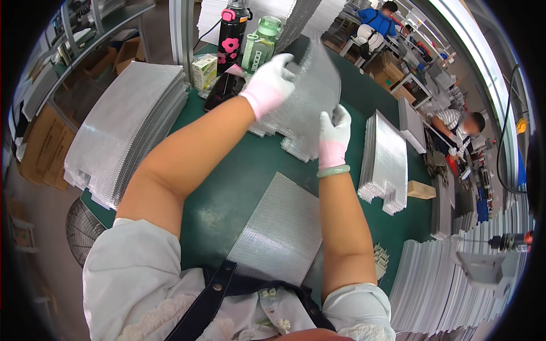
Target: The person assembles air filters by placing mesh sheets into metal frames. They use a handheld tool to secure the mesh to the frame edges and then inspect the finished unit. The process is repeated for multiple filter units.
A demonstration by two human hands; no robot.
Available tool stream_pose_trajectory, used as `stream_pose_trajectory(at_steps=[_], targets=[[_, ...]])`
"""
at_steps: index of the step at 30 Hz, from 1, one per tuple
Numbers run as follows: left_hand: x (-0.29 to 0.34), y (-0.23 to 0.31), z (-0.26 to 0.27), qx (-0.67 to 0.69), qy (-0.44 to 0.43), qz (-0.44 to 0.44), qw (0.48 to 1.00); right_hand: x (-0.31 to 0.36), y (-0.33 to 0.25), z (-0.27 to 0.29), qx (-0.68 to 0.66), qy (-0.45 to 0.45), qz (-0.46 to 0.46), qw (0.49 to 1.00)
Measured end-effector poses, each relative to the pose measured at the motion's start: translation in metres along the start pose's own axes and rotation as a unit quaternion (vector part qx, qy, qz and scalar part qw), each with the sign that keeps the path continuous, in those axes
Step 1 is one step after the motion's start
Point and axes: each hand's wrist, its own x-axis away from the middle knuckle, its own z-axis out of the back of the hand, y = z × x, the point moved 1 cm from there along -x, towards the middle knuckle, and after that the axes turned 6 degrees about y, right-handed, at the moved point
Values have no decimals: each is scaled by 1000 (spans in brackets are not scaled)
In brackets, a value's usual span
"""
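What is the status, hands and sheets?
Left hand, right hand at blurred mesh sheet, grip unclear. Another sheet flat near the body. Green bottle close beside left hand.

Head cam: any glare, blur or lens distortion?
All head view: glare brightens the flat silver textured sheet nearest the body, with softer sheen on the dark green tabletop; the thin silver-grey sheet beside the white-and-pink gloved left hand looks smeared, probably motion blur; fisheye bows straight edges near the rim, corners black.

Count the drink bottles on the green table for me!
2: a black bottle with pink flowers and, just right of it, a see-through green bottle, both beyond the left hand. More could be hidden behind other things.
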Motion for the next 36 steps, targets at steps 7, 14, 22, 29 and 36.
stream_pose_trajectory(at_steps=[7,14,22,29,36], targets=[[-24,-36,7,-46,-177,72,981,4,31,14,217,-196,-74,954],[-23,-53,11,24,-260,9,965,23,-25,-16,366,-166,168,900],[-24,-82,-5,-281,-252,-249,892,27,-21,-28,303,-111,235,917],[36,-83,-21,-444,-254,-34,858,-66,-38,74,443,78,317,835],[38,-30,-22,-537,-213,-84,812,-70,-126,163,113,189,211,952]])
